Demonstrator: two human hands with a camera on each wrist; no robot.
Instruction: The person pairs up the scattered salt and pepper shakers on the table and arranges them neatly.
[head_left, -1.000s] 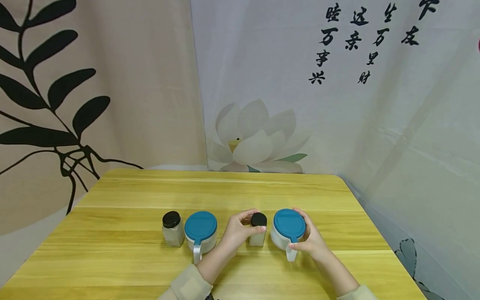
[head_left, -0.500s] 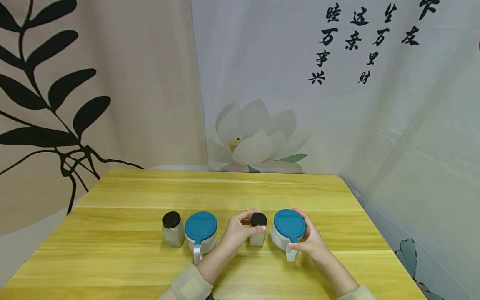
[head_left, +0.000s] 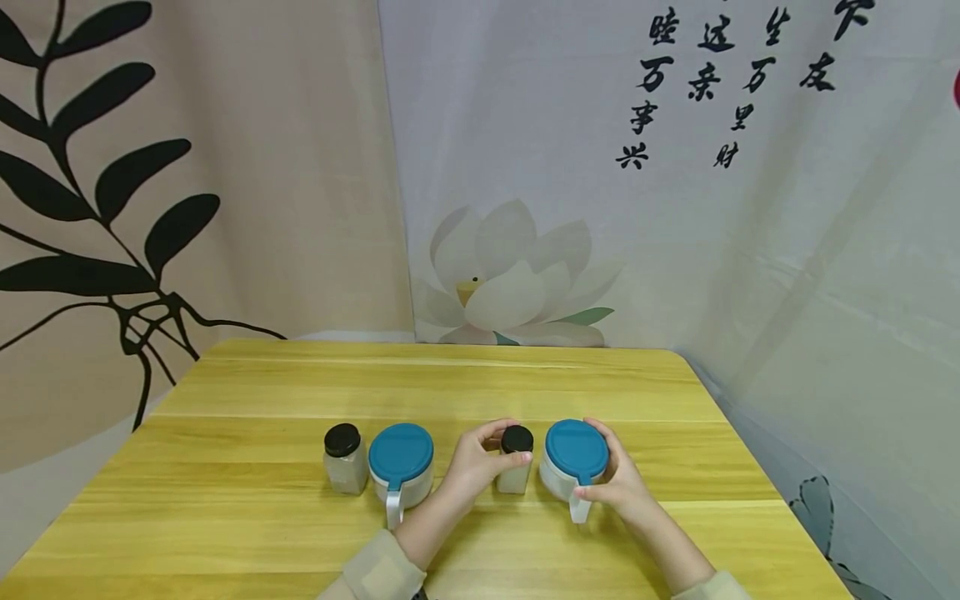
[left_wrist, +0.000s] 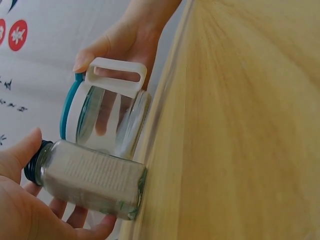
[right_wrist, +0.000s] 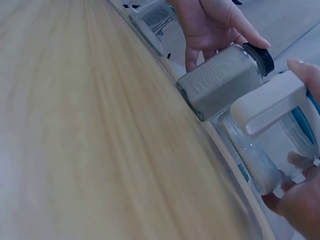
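My left hand (head_left: 471, 463) holds a small square glass jar (head_left: 513, 477) with a black screw lid, thumb on the near side and fingers behind. In the left wrist view this jar (left_wrist: 92, 176) has rows of small print and pale contents. Just to its right, my right hand (head_left: 624, 485) grips a round glass jar (head_left: 577, 450) with a blue lid and a white handle. The thumb lies by the handle (left_wrist: 116, 75), and fingers wrap the far side. Both jars stand upright on the table, close together; the right wrist view shows the square jar (right_wrist: 222, 82) beside the handled one.
Left of my left forearm stand a second black-lidded square jar (head_left: 346, 460) and a second blue-lidded handled jar (head_left: 402, 458), side by side. They rest on the wooden table (head_left: 247, 500). Behind it hangs a printed cloth (head_left: 517, 167) with a lotus and black characters.
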